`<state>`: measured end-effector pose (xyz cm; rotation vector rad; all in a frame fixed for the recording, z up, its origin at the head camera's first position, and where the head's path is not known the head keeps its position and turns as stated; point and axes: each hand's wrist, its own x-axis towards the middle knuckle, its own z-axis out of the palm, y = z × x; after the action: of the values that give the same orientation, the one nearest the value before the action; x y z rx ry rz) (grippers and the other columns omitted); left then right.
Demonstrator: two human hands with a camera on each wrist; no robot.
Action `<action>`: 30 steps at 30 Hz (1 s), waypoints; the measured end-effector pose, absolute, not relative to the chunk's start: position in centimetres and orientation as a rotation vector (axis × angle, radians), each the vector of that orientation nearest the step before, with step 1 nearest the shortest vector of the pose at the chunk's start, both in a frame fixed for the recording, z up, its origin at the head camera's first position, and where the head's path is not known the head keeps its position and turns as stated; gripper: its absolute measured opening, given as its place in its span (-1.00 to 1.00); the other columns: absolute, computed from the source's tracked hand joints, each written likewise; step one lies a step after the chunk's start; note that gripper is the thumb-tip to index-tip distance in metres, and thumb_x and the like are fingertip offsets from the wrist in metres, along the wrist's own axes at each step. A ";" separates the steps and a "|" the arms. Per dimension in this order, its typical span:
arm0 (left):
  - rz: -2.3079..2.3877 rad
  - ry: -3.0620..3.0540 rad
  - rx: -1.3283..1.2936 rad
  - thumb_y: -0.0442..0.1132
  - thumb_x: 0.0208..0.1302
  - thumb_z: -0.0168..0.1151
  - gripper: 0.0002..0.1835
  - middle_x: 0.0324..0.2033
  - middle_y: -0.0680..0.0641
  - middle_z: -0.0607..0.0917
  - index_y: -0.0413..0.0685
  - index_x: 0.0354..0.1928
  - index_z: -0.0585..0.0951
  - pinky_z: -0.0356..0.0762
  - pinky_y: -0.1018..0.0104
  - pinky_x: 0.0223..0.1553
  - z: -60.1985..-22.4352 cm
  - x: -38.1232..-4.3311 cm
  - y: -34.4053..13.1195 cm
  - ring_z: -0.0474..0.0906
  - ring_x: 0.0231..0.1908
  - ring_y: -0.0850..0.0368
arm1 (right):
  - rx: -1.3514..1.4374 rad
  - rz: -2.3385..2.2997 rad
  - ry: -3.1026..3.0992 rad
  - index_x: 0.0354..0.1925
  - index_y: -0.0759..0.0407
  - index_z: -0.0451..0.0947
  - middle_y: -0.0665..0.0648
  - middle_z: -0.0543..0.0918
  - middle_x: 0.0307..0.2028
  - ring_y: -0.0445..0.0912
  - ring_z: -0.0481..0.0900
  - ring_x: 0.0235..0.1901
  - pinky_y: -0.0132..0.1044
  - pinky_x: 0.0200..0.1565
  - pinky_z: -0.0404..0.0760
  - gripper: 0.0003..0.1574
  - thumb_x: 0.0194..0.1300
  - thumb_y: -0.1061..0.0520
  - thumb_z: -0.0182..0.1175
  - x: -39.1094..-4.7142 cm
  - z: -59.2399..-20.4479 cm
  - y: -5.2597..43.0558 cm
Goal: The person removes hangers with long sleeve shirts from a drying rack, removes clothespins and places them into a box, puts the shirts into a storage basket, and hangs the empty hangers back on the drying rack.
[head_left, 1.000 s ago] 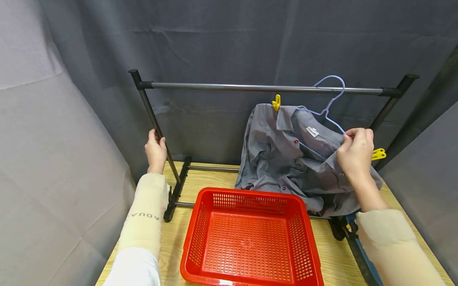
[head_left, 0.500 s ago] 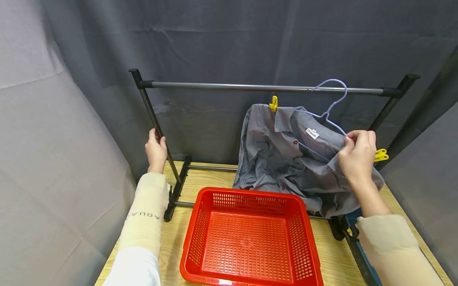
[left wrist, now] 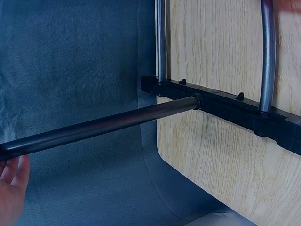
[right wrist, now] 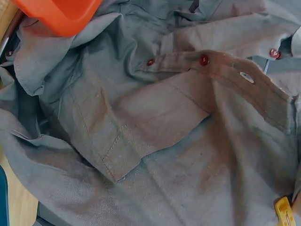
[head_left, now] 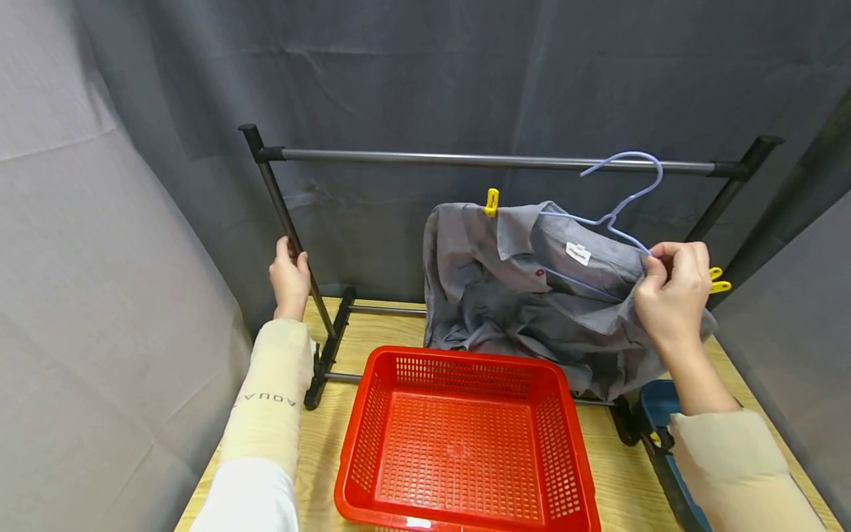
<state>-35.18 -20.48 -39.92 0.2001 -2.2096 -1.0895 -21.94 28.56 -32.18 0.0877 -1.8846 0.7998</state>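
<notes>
My right hand [head_left: 674, 295] pinches one shoulder of a lilac wire hanger [head_left: 612, 217] together with the collar of a grey button-up shirt [head_left: 459, 251]. The hanger's hook overlaps the rack's top bar [head_left: 425, 157], its free tip showing on the near side. Yellow clothespins clip the shirt at both shoulders, one on the left [head_left: 492, 202] and another [head_left: 720, 286] partly behind my right hand. In the right wrist view the shirt's chest pocket [right wrist: 160, 122] and red buttons show. My left hand [head_left: 289, 281] grips the rack's left post [head_left: 278, 199], also seen in the left wrist view.
A red perforated plastic basket [head_left: 459, 458] stands on the wooden table [head_left: 326, 458] before the rack. At the right, a blue container [head_left: 658, 403] sits partly under my right forearm, beside the rack's foot. Grey curtains [head_left: 399, 89] hang behind and at the sides.
The hanger's hook has come down and nearer, its tip now in front of the bar. The shirt's left shoulder has swung left and lower. My left hand stays on the post.
</notes>
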 end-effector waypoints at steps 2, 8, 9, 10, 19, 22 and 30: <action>-1.090 -2.211 0.202 -0.34 0.28 0.08 -0.60 -0.13 -0.31 0.59 -0.22 0.15 0.36 0.41 -0.03 -0.07 -39.9 -35.1 -20.5 0.54 -0.13 -0.22 | 0.093 0.817 -1.866 -0.38 0.52 0.42 0.14 0.38 -0.44 -0.30 0.26 -0.32 -0.56 -0.26 0.15 -0.90 0.14 0.43 -0.01 -21.9 -32.2 28.5; -1.080 -2.213 0.207 -0.34 0.27 0.09 -0.60 -0.13 -0.30 0.60 -0.21 0.14 0.36 0.40 -0.04 -0.06 -39.9 -35.1 -20.5 0.53 -0.14 -0.23 | 0.126 0.853 -1.828 -0.41 0.53 0.43 -0.38 0.20 -0.38 -0.47 0.21 -0.32 -0.59 -0.29 0.17 -0.88 0.13 0.41 0.00 -21.7 -31.9 28.7; -1.076 -2.214 0.207 -0.33 0.27 0.09 -0.60 -0.13 -0.30 0.60 -0.21 0.14 0.36 0.40 -0.04 -0.06 -39.9 -35.1 -20.5 0.53 -0.13 -0.23 | 0.128 0.860 -1.822 -0.42 0.53 0.43 -0.38 0.21 -0.39 -0.47 0.22 -0.32 -0.60 -0.30 0.18 -0.88 0.13 0.40 0.00 -21.7 -31.8 28.7; -1.073 -2.216 0.207 -0.34 0.27 0.09 -0.60 -0.13 -0.31 0.60 -0.21 0.14 0.36 0.40 -0.04 -0.06 -39.9 -35.0 -20.5 0.53 -0.13 -0.23 | 0.130 0.865 -1.817 -0.42 0.53 0.43 -0.38 0.22 -0.39 -0.48 0.22 -0.32 -0.60 -0.30 0.18 -0.87 0.13 0.40 0.00 -21.7 -31.7 28.8; -1.083 -2.231 0.216 -0.34 0.27 0.09 -0.60 -0.14 -0.30 0.60 -0.20 0.15 0.36 0.39 -0.03 -0.05 -39.6 -34.9 -20.5 0.53 -0.13 -0.22 | 0.145 0.955 -1.779 -0.43 0.62 0.39 -0.33 0.26 -0.43 -0.48 0.24 -0.37 -0.61 -0.38 0.20 -0.87 0.09 0.46 -0.03 -20.3 -29.9 28.0; -1.093 -2.229 0.217 -0.34 0.27 0.09 -0.60 -0.13 -0.30 0.60 -0.20 0.15 0.36 0.40 -0.02 -0.05 -39.6 -34.8 -20.4 0.53 -0.13 -0.21 | 0.141 0.992 -1.772 -0.42 0.63 0.39 -0.32 0.27 -0.44 -0.45 0.25 -0.39 -0.61 -0.40 0.22 -0.86 0.11 0.45 -0.03 -19.9 -29.5 27.9; -1.099 -2.227 0.216 -0.34 0.27 0.09 -0.59 -0.13 -0.30 0.60 -0.20 0.15 0.36 0.40 -0.02 -0.05 -39.6 -34.8 -20.4 0.54 -0.13 -0.21 | 0.134 1.087 -1.758 -0.37 0.63 0.39 -0.27 0.34 -0.43 -0.37 0.31 -0.42 -0.57 -0.39 0.30 -0.83 0.14 0.42 0.02 -20.4 -30.0 29.5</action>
<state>-34.78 -20.38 -39.55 0.2158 -2.2270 -1.0993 -20.39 29.48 -29.96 0.1344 -1.7582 1.0865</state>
